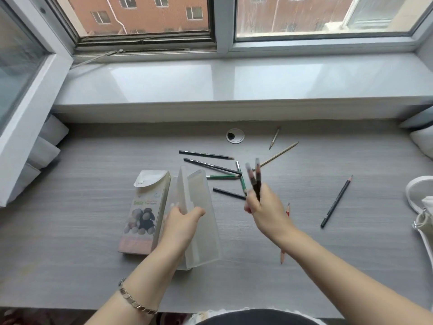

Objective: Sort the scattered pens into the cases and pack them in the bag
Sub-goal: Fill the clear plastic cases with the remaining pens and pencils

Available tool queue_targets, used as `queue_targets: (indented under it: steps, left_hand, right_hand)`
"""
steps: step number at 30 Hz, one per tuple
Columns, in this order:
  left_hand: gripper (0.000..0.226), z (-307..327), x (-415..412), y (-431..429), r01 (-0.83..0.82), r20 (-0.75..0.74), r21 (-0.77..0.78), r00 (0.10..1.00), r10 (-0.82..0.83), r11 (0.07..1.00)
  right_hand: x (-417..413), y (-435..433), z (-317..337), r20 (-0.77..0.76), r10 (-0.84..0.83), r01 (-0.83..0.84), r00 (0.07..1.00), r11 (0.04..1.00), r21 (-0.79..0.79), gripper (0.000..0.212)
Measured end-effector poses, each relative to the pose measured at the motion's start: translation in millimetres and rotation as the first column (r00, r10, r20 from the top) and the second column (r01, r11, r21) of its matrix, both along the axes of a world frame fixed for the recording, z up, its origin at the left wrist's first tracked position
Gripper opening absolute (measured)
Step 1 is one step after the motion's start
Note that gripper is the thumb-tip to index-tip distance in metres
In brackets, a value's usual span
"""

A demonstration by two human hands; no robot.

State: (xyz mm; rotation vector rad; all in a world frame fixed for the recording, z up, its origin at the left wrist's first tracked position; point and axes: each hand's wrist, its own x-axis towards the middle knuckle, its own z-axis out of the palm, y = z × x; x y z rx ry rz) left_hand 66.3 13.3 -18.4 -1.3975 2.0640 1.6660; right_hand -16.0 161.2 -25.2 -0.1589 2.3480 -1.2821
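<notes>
While my left hand [181,222] holds the open clear case [199,216] near the counter's [70,266] front edge, my right hand [264,208] has its grip closed on a few dark pens [255,178], raised and blurred. Other pens [210,165] lie scattered toward the back edge; a printed case [143,214] lies just beside the clear one.

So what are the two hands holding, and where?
The right hand grips dark pencils by their lower ends. The left hand holds the clear case near its middle.
</notes>
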Motion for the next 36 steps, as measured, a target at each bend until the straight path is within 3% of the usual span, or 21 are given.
queue_targets:
  steps: [2, 3, 5, 8, 10, 12, 15, 18, 21, 23, 26, 29, 33, 36]
  left_hand:
    - [0.057, -3, -4, 9, 0.048, 0.018, -0.004, 0.999, -0.048, 0.999]
    - [0.061, 0, -7, 15, 0.064, 0.023, 0.004, 0.998, -0.064, 0.998]
    - [0.068, 1, -10, 26, 0.083, 0.025, 0.051, 0.996, -0.085, 0.995]
    - [0.078, -10, -16, 36, 0.071, -0.013, 0.104, 0.997, -0.07, 0.992]
    - [0.074, -16, -21, 39, 0.025, -0.022, 0.191, 1.0, -0.021, 0.981]
    - [0.053, -5, -26, 45, -0.012, -0.042, 0.271, 0.999, 0.025, 0.962]
    - [0.049, -4, -31, 49, -0.009, -0.044, 0.295, 0.999, 0.023, 0.955]
    - [0.061, -13, -35, 52, -0.002, -0.059, 0.277, 0.998, 0.02, 0.961]
    - [0.052, -13, -40, 58, 0.005, -0.041, 0.296, 0.999, 0.008, 0.955]
    - [0.047, -12, -44, 63, 0.023, -0.025, 0.306, 1.0, -0.016, 0.952]
    - [0.045, -8, -50, 69, 0.059, -0.015, 0.288, 0.998, -0.057, 0.956]
    - [0.047, -8, -57, 71, 0.093, -0.015, 0.281, 0.996, -0.093, 0.955]
    - [0.046, -8, -63, 73, 0.121, -0.028, 0.28, 0.993, -0.118, 0.952]
    - [0.049, -8, -64, 76, 0.13, -0.027, 0.299, 0.991, -0.128, 0.945]
  right_hand:
    - [3, -10, 25, 0.266, -0.111, 0.207, 0.958, 0.906, -0.369, 0.021]
    - [7, -15, 32, 0.347, -0.077, 0.232, 0.935, 0.872, -0.432, 0.019]
    - [15, -22, 31, 0.338, 0.0, 0.117, 0.941, 0.939, -0.324, 0.012]
    - [22, -18, 12, 0.116, 0.084, -0.086, 0.99, 0.996, 0.015, 0.017]
    - [26, -12, 5, 0.003, 0.207, -0.206, 0.978, 0.974, 0.094, 0.013]
    - [32, -5, 1, -0.055, 0.278, -0.274, 0.959, 0.959, 0.074, 0.022]
    - [26, 17, 4, -0.119, 0.054, -0.058, 0.991, 0.998, -0.035, 0.023]
    - [3, 48, -10, -0.247, -0.073, 0.131, 0.966, 0.965, 0.228, 0.026]
    - [-7, 66, -37, -0.01, 0.01, -0.003, 1.0, 0.826, 0.564, 0.053]
    - [-2, 68, -52, 0.038, 0.075, -0.082, 0.996, 0.764, 0.64, 0.05]
    - [-5, 71, -64, 0.003, 0.053, -0.044, 0.999, 0.786, 0.616, 0.038]
    - [-31, 85, -61, -0.018, -0.205, 0.193, 0.979, 0.884, 0.425, 0.026]
    - [-81, 120, -49, -0.154, -0.467, 0.486, 0.871, 0.771, 0.41, 0.034]
    - [-96, 133, -52, -0.099, -0.476, 0.441, 0.874, 0.689, 0.575, 0.041]
